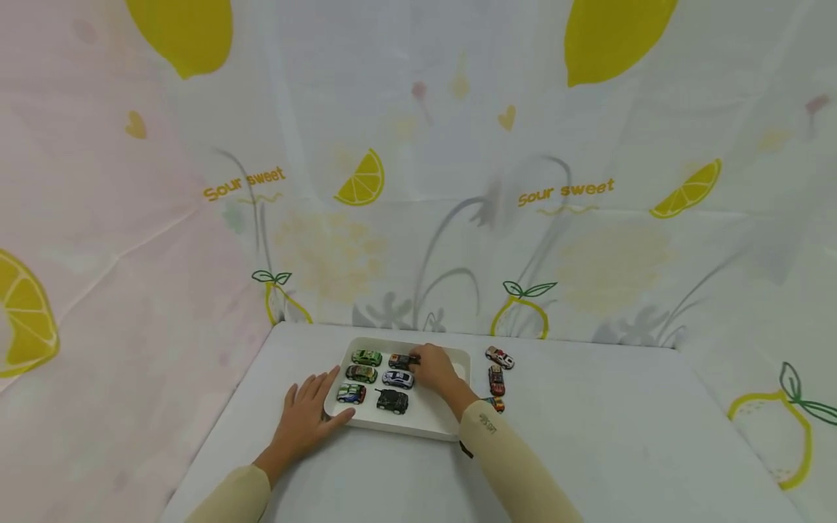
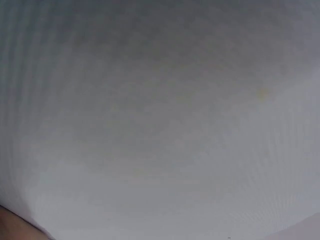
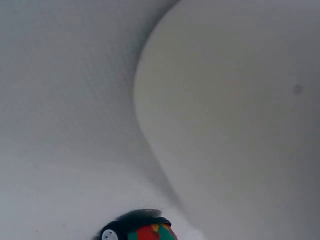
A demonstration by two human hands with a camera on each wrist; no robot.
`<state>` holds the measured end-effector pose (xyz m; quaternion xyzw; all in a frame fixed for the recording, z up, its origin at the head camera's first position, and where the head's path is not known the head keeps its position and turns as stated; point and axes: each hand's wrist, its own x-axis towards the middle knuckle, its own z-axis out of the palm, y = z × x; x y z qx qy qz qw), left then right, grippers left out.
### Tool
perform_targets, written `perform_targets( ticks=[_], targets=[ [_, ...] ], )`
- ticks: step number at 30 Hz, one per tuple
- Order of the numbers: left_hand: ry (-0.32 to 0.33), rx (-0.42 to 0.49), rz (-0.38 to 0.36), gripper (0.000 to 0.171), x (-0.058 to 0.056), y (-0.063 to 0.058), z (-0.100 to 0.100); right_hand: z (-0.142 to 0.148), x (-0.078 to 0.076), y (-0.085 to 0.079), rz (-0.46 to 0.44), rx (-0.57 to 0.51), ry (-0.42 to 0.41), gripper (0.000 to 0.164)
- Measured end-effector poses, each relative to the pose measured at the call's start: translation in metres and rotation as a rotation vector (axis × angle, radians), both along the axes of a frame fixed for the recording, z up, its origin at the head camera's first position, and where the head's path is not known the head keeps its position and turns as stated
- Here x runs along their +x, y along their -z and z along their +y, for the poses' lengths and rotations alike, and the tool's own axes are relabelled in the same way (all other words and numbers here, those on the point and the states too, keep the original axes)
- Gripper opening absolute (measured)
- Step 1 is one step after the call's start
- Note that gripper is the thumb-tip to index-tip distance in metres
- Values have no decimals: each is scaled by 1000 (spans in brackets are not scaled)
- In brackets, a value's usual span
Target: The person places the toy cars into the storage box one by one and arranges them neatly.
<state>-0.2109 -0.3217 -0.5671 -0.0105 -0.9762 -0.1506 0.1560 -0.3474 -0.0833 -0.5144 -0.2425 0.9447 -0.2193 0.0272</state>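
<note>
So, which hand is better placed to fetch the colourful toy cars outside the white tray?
Likely the right hand: nearer those cars. The left hand is at the opposite side of the tray.

Draped booth (image 1: 778, 290) — lemon-print cloth walls (image 1: 431, 247).

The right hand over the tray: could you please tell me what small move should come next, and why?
I'd probably ease the right hand off the dark car: it seems to pinch one end, yet the car appears lined up behind the white car, and three more cars lie outside the tray.
</note>
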Motion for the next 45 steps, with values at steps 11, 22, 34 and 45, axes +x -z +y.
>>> perform_targets(
  ticks=[11,22,34,45],
  targets=[
    [18,19,-11,89,-4,-10,0,48,4,-30,93,-25,-69,30],
    [36,79,-8,93,-2,-4,-7,151,-5,-31,300,91,71,49],
    [64,70,-118,99,-9,-10,7,242,-4,-28,292,284,232,79],
    [9,100,-228,92,-9,-13,2,264,6,-20,219,266,276,79]
  ],
)
